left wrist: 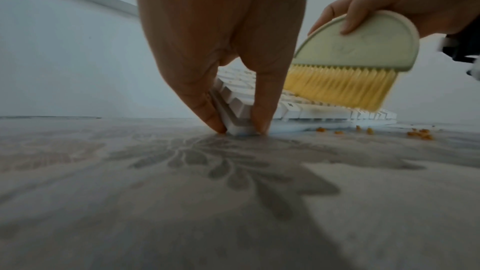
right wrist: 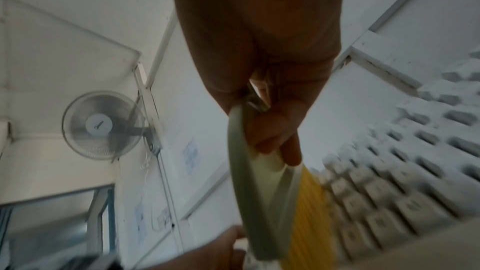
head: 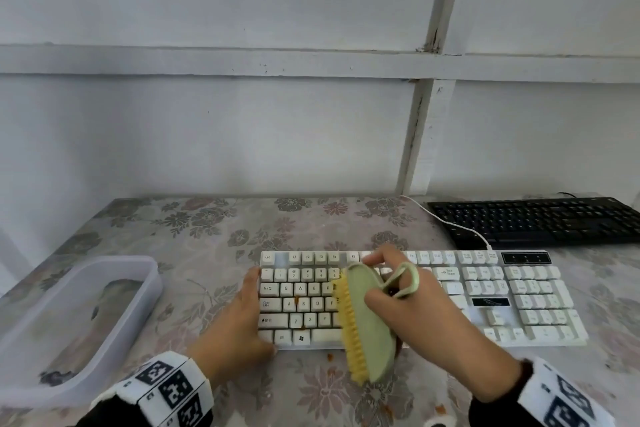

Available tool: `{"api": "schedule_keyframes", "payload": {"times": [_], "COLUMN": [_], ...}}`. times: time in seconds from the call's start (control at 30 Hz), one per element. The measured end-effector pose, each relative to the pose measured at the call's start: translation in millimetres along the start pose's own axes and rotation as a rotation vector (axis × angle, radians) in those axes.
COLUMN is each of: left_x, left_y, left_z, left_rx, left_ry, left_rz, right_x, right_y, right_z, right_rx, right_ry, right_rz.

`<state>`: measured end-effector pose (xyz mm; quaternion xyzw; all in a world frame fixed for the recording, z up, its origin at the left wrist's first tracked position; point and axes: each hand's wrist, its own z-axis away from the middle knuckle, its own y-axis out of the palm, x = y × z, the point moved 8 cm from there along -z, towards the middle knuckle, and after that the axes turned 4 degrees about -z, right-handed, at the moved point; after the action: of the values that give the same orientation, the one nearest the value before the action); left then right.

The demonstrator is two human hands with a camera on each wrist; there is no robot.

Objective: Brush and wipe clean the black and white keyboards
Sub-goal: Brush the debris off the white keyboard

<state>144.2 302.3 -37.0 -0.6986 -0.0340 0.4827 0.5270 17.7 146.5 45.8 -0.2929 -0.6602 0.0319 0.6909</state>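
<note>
The white keyboard (head: 485, 288) lies across the middle of the table, and the black keyboard (head: 540, 222) sits behind it at the far right. My left hand (head: 242, 312) pinches the white keyboard's (left wrist: 239, 108) front left corner between thumb and finger, fingertips (left wrist: 259, 124) on the cloth. My right hand (head: 426, 315) grips a pale green brush (head: 367, 322) with yellow bristles (left wrist: 337, 87), tilted over the letter keys. Orange crumbs (left wrist: 420, 134) lie on the table along the front edge, and a few sit between the keys (head: 296, 300). In the right wrist view the brush (right wrist: 249, 171) is blurred.
A clear plastic tub (head: 152, 284) with something dark inside stands at the left. A white cable (head: 450, 224) runs from the white keyboard toward the back wall. A floral cloth (head: 207, 236) covers the table. A wall fan (right wrist: 101, 124) hangs high up.
</note>
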Motion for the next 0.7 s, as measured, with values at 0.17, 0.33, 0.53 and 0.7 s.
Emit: {"api": "schedule_keyframes", "payload": {"times": [0.17,0.33,0.53,0.7], "left_x": [1,-2,-1,-1], "left_y": [0,0,1,1], "left_z": [1,1,1,2], "left_rx": [-0.003,0.012,0.032,0.033], "left_ry": [-0.005,-0.002,-0.012,-0.008], "left_rz": [0.003,-0.025,-0.022,-0.004], "right_x": [19,-3,10,34], "right_y": [-15,15,-2,-9], "right_z": [-18,3,8,-17], "right_rx": [-0.172,-0.055,-0.064,-0.237], "right_ry": [-0.091,-0.068,-0.003,-0.129], "right_rz": [-0.036,0.056,-0.02,-0.021]}}
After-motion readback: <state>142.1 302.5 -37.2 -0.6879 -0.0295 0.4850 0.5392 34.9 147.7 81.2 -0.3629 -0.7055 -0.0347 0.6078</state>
